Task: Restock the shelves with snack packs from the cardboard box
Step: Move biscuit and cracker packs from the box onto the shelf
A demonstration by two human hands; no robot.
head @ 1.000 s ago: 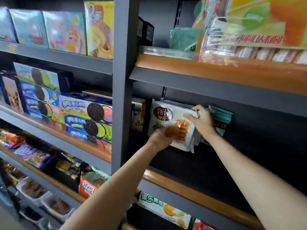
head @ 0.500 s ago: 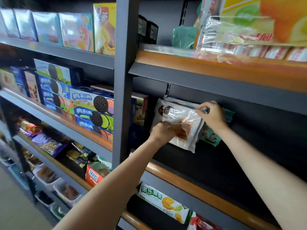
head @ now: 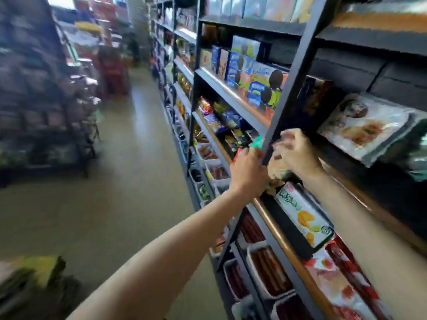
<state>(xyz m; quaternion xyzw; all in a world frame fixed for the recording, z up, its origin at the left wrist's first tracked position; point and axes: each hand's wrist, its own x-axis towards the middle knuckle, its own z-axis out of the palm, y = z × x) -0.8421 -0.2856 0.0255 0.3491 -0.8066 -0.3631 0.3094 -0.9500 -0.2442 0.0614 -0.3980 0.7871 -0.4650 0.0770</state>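
While my left hand curls at the shelf upright, maybe empty, and my right hand hangs loose, the snack pack sits shelved: light, crinkly, slippery, best pinched by its edges.

Bright daylit aisle, heavy motion blur

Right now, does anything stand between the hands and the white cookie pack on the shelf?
For the right hand, nothing visible does: only dark shelf space lies between it and the cookie pack. For the left hand, the grey shelf upright stands between, close beside the hand.
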